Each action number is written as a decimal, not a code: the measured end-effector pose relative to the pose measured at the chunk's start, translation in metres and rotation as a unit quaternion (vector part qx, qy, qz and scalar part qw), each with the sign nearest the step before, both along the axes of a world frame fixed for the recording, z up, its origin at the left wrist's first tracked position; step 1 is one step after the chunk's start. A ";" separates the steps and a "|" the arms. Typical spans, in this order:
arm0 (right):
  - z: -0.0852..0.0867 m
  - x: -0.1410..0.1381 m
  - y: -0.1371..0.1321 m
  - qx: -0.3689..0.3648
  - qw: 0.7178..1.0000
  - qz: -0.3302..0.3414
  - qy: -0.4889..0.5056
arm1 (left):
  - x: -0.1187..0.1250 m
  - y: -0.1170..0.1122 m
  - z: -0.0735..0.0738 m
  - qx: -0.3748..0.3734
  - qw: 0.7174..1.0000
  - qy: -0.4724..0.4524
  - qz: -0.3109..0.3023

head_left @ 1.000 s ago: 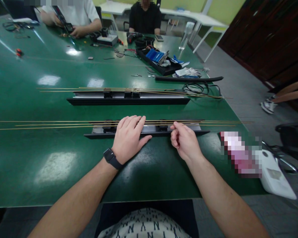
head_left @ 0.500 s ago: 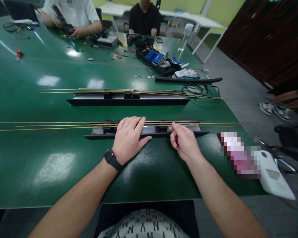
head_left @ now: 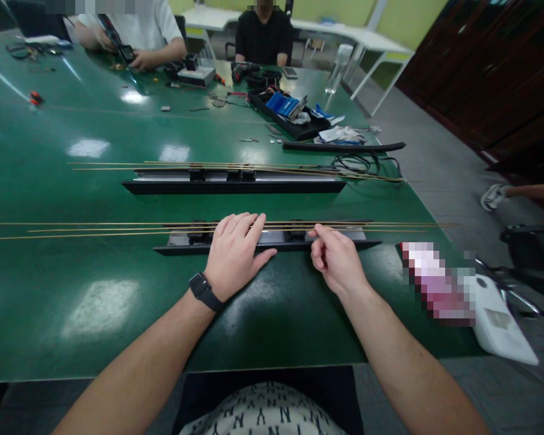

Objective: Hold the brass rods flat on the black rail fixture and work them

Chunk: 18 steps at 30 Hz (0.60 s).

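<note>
My left hand (head_left: 236, 254), with a black watch (head_left: 203, 289) on the wrist, lies palm down across a black-and-silver rail (head_left: 276, 237). Its fingers are stretched out over thin gold-coloured rods (head_left: 95, 224) running lengthwise along the rail. To the right, my right hand (head_left: 338, 257) has its fingers curled and its index fingertip at the rods. Whatever is between its fingers is hidden. A black block (head_left: 295, 229) sits on the rail between my hands. Part of the rail is covered by my left hand.
Beyond lies a second rail (head_left: 236, 188) with rods. Farther back are a black tray (head_left: 299, 128) of tools, a black strip (head_left: 344, 147), cables (head_left: 353, 162) and a clear bottle (head_left: 340, 67). Two people sit across the green table (head_left: 131, 133). A white object (head_left: 503, 323) stands right.
Both my hands and the rods look almost unmoved. At the right, the feet of a person walking on the floor have shifted.
</note>
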State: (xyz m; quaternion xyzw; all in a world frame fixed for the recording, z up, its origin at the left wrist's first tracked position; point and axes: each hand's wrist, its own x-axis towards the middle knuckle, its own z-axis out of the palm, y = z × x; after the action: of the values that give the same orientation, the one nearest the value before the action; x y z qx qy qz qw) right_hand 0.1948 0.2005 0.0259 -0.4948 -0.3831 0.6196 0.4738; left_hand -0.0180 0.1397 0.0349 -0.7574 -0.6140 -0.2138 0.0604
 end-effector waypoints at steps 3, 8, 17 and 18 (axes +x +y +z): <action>0.002 -0.001 -0.001 -0.007 1.000 -0.007 0.004 | 0.000 0.000 0.000 0.000 1.000 -0.002 -0.003; 0.002 -0.001 -0.001 -0.004 1.000 -0.006 0.000 | 0.000 0.001 -0.001 0.000 1.000 -0.008 -0.002; 0.001 0.000 -0.001 0.004 1.000 0.013 -0.014 | 0.000 0.000 0.000 -0.002 1.000 -0.007 -0.003; 0.001 0.000 -0.001 0.004 1.000 0.014 -0.014 | 0.000 0.000 0.000 -0.001 1.000 -0.006 -0.002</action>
State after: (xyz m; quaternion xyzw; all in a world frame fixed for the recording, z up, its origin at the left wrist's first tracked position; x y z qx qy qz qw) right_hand 0.1951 0.1996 0.0269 -0.4960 -0.3988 0.6180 0.4615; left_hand -0.0180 0.1399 0.0350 -0.7576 -0.6129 -0.2177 0.0554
